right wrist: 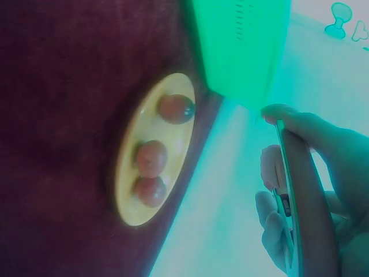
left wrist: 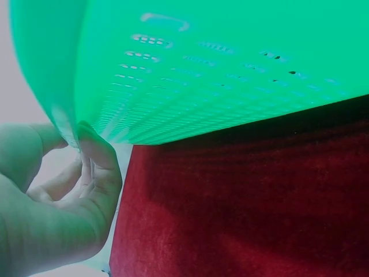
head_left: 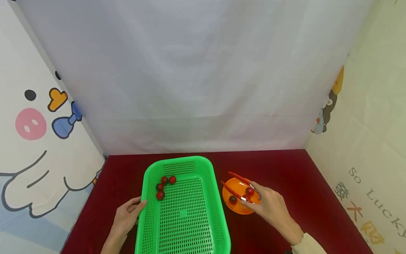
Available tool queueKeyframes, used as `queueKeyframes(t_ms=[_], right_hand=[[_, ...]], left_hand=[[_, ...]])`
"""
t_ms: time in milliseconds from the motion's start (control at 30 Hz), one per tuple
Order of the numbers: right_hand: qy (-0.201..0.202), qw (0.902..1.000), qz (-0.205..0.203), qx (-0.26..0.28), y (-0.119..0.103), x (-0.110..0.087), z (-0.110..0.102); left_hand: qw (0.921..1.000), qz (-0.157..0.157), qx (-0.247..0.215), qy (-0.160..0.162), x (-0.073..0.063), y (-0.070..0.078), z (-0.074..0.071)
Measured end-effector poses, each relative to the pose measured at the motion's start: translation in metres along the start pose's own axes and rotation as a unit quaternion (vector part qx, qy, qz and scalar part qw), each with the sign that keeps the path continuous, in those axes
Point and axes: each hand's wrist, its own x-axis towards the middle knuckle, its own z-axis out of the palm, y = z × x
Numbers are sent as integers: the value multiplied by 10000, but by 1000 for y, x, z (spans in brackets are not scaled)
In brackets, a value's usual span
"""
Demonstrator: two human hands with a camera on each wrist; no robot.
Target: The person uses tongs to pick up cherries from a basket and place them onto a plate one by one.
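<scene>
My left hand [head_left: 126,217] pinches the left rim of a green perforated basket [head_left: 182,225], thumb over the edge and fingers beneath. Several cherry tomatoes [head_left: 160,195] sit in the basket's far left part. To the right, my right hand [head_left: 272,206] grips a pair of tongs [head_left: 233,191] with red arms. The tongs are spread above an orange plate [head_left: 241,211], their tips pointing toward the basket with nothing between them. Three cherry tomatoes lie on the plate: a dark one [head_left: 233,200] and two redder ones close together, seen in the right wrist view as a touching pair [right wrist: 151,158].
Everything rests on a table with a dark red cloth [head_left: 269,165]. A pale curtain [head_left: 203,88] hangs behind it. Printed cloth panels stand at the left [head_left: 41,158] and right [head_left: 374,158].
</scene>
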Motion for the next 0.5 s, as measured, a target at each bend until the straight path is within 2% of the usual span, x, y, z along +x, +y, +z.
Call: queueKeyframes(t_ms=[300, 500], right_hand=[[87, 9995, -227, 222, -9, 15, 8], [-10, 9993, -167, 332, -15, 20, 13]], left_hand=[[9999, 15, 130, 14, 0, 1, -1], [9998, 22, 169, -62, 0, 5, -1]])
